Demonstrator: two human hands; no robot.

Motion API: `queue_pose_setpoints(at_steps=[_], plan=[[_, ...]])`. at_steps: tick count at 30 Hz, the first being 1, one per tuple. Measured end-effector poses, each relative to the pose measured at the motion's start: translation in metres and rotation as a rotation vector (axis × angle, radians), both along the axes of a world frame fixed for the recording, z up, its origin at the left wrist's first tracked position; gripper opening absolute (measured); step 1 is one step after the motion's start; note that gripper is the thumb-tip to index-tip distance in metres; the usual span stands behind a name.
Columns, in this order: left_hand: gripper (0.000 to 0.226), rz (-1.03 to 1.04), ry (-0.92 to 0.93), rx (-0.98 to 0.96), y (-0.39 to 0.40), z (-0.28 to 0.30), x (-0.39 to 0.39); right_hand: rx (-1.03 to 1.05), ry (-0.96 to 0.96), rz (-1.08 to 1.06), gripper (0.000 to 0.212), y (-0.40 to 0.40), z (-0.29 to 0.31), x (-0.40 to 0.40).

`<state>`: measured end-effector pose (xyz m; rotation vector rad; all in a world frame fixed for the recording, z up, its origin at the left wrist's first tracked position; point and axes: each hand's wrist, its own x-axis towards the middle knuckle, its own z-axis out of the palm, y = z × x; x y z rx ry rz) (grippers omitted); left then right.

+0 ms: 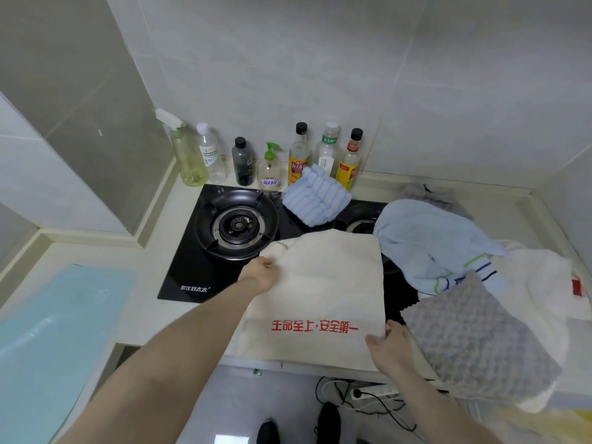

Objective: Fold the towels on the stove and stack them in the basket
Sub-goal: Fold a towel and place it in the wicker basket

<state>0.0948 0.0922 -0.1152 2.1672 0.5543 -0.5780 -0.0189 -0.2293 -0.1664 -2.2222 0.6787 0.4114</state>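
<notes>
A cream towel [320, 283] with red printed characters lies spread over the front of the black gas stove [192, 270]. My left hand [258, 272] pinches its far left corner. My right hand [389, 346] grips its near right edge. A folded blue-and-white ribbed towel [315, 200] sits at the back of the stove. On the right lie a crumpled light blue towel [429, 241], a grey bumpy towel [474, 341] and a white towel [541, 283] with a red tag. No basket is in view.
Several bottles [298, 158] line the wall behind the stove. A light blue mat [54, 331] lies on the counter to the left. Below the counter edge, a power strip with cables [368, 395] lies on the floor by my shoes.
</notes>
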Motion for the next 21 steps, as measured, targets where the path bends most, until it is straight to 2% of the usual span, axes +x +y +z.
queue_pose_setpoints(at_steps=[3,7,11,12,15,18,21], plan=[[0.043,0.086,0.005,0.022,-0.009,-0.001,0.011,0.029,0.018,-0.029,0.065,-0.002,-0.010,0.004],[0.047,0.204,0.035,-0.055,-0.018,-0.002,0.025,-0.009,0.055,-0.036,0.032,-0.003,-0.015,0.007],[0.061,0.333,0.037,-0.095,-0.024,-0.009,0.041,-0.028,0.080,0.035,0.013,0.000,-0.010,0.007],[0.058,0.358,0.027,-0.099,-0.025,-0.010,0.044,-0.025,0.092,0.040,0.013,-0.001,-0.012,0.007],[0.023,0.506,-0.056,-0.196,-0.024,-0.010,0.049,-0.012,0.105,0.022,0.015,-0.006,-0.013,0.003],[0.023,0.601,-0.145,-0.179,-0.010,-0.004,0.050,-0.022,0.127,0.039,0.016,-0.011,-0.010,-0.002],[0.012,0.620,-0.193,-0.147,0.007,0.004,0.051,-0.033,0.165,0.062,0.017,-0.015,-0.008,-0.003]])
